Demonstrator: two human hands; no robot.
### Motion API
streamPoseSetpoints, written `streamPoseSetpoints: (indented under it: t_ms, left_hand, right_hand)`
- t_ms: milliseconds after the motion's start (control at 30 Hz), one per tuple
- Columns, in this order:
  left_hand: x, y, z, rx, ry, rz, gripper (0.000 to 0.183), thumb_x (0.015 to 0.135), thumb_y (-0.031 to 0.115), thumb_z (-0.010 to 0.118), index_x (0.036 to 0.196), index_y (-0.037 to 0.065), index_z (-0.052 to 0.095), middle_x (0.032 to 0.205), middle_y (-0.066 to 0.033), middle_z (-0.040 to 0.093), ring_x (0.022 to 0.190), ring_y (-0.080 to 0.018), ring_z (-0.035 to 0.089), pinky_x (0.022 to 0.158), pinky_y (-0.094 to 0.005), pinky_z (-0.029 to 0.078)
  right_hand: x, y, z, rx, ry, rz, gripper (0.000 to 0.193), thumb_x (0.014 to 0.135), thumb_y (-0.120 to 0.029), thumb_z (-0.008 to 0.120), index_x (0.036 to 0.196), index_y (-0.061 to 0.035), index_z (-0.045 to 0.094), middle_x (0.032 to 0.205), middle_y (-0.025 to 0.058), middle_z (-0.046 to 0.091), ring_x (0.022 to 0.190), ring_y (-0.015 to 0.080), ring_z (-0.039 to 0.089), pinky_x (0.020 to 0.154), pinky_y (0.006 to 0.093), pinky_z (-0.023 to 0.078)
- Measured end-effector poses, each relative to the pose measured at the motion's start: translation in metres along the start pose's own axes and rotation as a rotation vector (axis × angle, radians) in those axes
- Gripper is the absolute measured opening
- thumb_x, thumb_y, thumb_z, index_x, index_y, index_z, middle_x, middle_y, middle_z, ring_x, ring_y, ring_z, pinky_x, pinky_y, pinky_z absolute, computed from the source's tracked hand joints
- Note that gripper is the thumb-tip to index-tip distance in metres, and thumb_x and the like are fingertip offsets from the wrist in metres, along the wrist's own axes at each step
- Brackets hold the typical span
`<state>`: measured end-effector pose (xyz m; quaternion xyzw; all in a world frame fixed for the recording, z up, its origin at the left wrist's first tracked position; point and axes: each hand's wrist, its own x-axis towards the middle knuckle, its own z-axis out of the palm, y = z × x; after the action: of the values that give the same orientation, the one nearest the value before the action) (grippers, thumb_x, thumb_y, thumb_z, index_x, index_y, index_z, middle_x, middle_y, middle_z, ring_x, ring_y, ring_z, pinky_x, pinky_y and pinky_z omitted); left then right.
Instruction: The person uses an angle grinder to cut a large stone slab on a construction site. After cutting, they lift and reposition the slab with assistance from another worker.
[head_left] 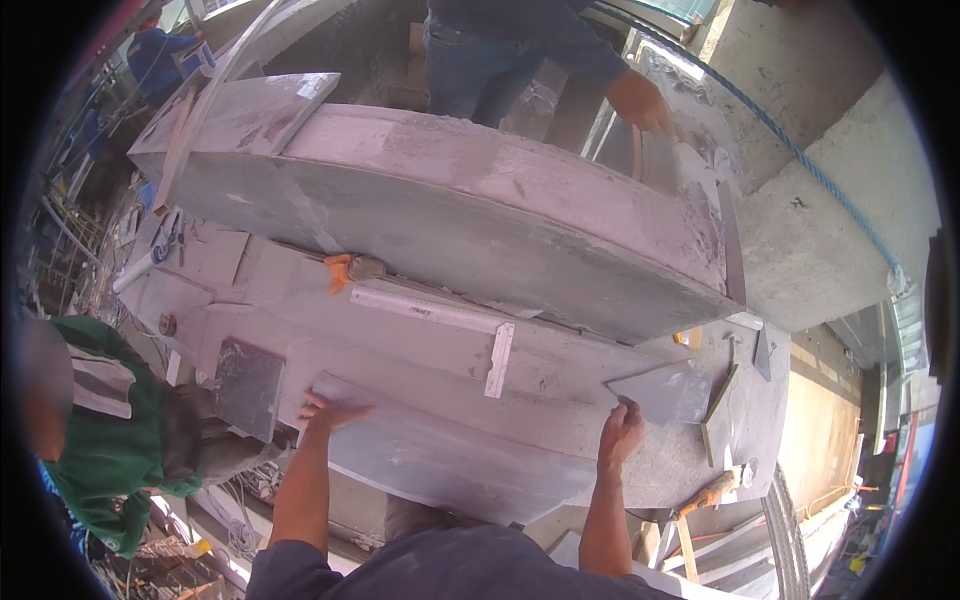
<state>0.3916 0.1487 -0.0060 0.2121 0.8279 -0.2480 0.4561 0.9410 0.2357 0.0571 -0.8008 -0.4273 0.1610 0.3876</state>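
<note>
A long grey slab (450,450) lies along the near side of the dusty work surface, in front of me. On its left end rests my left hand (332,408), open, with the fingers stretched out over the edge. Past the slab's right part, my right hand (622,437) is raised with its fingers closed; a small dark tip shows at them, too small to name. Close beyond that hand lies a pointed grey slab piece (668,390). A whitish try square (430,312) lies flat between the long slab and a raised ledge.
The long ledge (450,235) crosses behind, with an orange glove-like thing (340,272) at its foot. An orange power tool (712,492) lies right. A dark slab (248,388) sits left, beside a person in green (110,440). Another person (510,50) stands beyond the ledge; a blue rope (790,140) hangs right.
</note>
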Motion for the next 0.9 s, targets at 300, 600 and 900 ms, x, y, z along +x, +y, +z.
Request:
streamPoseSetpoints:
  t_ms: [300,600,900]
  left_hand:
    - [0.001,-0.019,0.009,-0.161,0.082,-0.029,0.15,0.065,0.093,0.08,0.176,0.024,0.006,0.178,-0.0292,-0.02,0.165,-0.0532,-0.003,0.13,-0.0698,0.011]
    - [0.002,-0.023,0.017,-0.204,0.116,0.082,0.144,0.065,0.092,0.079,0.173,0.024,0.011,0.176,-0.0296,-0.025,0.163,-0.0575,-0.013,0.128,-0.0734,0.002]
    - [0.029,-0.03,0.032,-0.365,0.151,-0.017,0.18,0.054,0.09,0.087,0.172,0.008,-0.02,0.177,-0.0341,-0.018,0.163,-0.0567,-0.016,0.127,-0.0763,0.0]
  right_hand:
    - [0.007,-0.285,0.005,0.176,-0.25,-0.634,0.025,0.094,-0.024,0.071,0.102,-0.0026,0.081,0.085,0.0154,0.079,0.07,0.0324,0.072,0.073,0.0426,0.056]
    - [0.033,-0.413,0.106,-0.415,-0.153,-0.822,0.027,0.094,-0.028,0.072,0.102,-0.0029,0.078,0.102,0.0194,0.08,0.104,0.0414,0.076,0.087,0.0556,0.059]
    - [0.039,-0.419,0.093,-0.298,-0.22,-0.693,0.028,0.089,-0.025,0.075,0.104,-0.0027,0.081,0.109,0.0213,0.08,0.107,0.0405,0.076,0.089,0.0505,0.06]
